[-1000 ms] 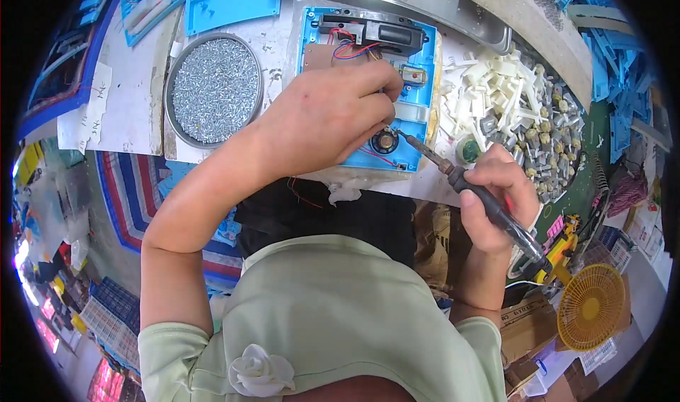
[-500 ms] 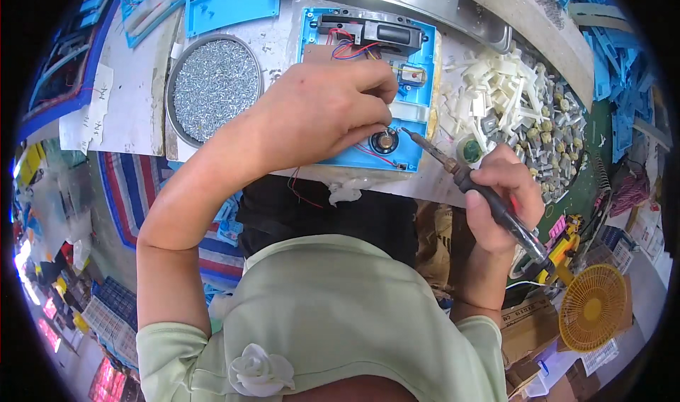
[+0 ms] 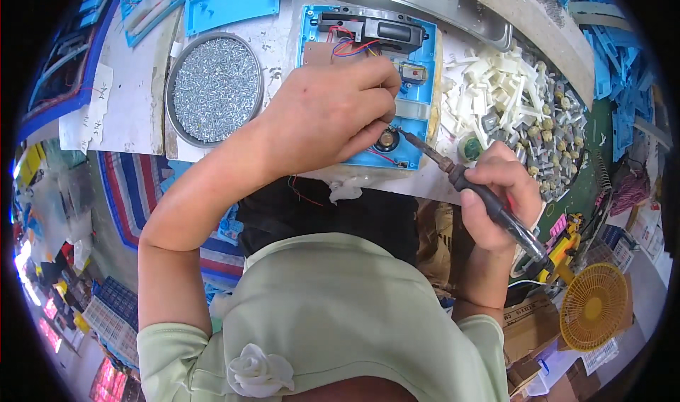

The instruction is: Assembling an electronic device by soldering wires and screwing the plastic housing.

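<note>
In my right hand (image 3: pixel 501 198) is a soldering iron (image 3: pixel 489 200) with a dark handle, slanting up and left. Its tip is close beside a small round speaker (image 3: pixel 387 140), dark with a metallic centre, at the near edge of a blue plastic housing (image 3: pixel 418 129). I cannot tell whether tip and speaker touch. My left hand (image 3: pixel 333 108) reaches over the housing, its fingers pinched together near the speaker; what they hold is hidden. The housing also carries a black bar-shaped part (image 3: pixel 375 32), red and blue wires (image 3: pixel 347 46) and a small motor-like part (image 3: pixel 413 72).
Left of the housing stands a round metal bowl (image 3: pixel 260 83) full of small screws. White plastic pieces (image 3: pixel 489 83) and small grey motors (image 3: pixel 552 136) lie heaped at the right. A metal tray (image 3: pixel 489 26) lies behind, and a yellow basket (image 3: pixel 593 306) is low at the right.
The speaker has shifted very slightly to the right, and the soldering iron's tip slightly to the left. My left hand keeps its pinch over the housing.
</note>
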Available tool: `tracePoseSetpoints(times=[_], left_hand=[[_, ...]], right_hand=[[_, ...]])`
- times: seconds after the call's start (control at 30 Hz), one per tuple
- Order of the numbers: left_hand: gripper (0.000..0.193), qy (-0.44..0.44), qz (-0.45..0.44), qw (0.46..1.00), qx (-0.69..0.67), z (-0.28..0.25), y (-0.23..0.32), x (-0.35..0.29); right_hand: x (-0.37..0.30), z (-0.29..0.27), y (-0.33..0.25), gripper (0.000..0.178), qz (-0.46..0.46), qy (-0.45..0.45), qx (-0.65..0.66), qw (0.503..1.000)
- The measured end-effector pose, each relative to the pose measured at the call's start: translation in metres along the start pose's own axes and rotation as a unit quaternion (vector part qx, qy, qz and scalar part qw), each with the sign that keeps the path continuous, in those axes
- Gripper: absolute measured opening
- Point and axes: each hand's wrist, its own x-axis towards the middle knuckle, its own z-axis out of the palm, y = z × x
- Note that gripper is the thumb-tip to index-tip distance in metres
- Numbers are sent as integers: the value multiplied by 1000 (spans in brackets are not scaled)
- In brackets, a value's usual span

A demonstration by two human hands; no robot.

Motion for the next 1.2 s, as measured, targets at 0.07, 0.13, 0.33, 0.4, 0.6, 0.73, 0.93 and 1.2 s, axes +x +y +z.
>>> tracePoseSetpoints(times=[0.07, 0.13, 0.33, 0.4, 0.6, 0.73, 0.93, 1.2], left_hand=[[19, 12, 4, 1000, 2, 2, -1, 0], [19, 22, 8, 1000, -3, 2, -1, 0], [18, 16, -2, 1000, -2, 1, 0, 0], [18, 14, -6, 1000, -3, 1, 1, 0], [17, 13, -4, 1000, 1, 2, -1, 0], [17, 12, 1, 1000, -2, 0, -2, 0], [15, 1, 2, 1000, -2, -1, -2, 0], [13, -11, 11, 1000, 3, -2, -3, 3]], right_hand=[[1, 1, -1, 24, 1, -4, -2, 1000], [1, 1, -1, 24, 1, -7, -8, 1000], [1, 5, 3, 23, -7, 7, -5, 1000], [2, 5, 2, 23, -1, -3, -8, 1000], [3, 8, 3, 22, 8, 4, -3, 1000], [1, 8, 6, 22, 9, 7, 0, 1000], [3, 6, 5, 23, -2, 3, 1, 1000], [2, 1, 1, 24, 8, -1, 2, 1000]])
